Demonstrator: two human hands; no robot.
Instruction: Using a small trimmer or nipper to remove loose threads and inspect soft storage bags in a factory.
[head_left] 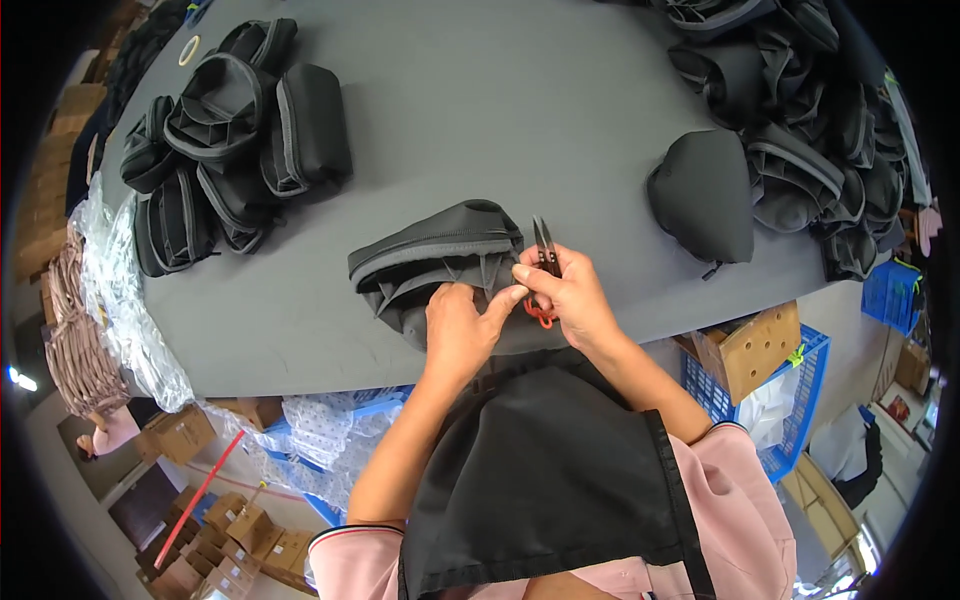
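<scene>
At the near edge of the grey table (450, 120): your left hand (462, 328), fingers tucked inside an open black fabric zip pouch (435, 232), their grip impossible to tell; your right hand (580, 300), curled round black-bladed, red-handled snips (546, 256), thumb by the pouch's right end. Pouch: just beyond both, long axis left to right, your left nearer its middle. Farther right: one rounded black pouch (705, 195). Far left: piled black pouches (318, 128).

The fisheye view looks down from head height across the near edge of the table (250, 340). Left hand (460, 325) and right hand (572, 292) lie at close range.
</scene>
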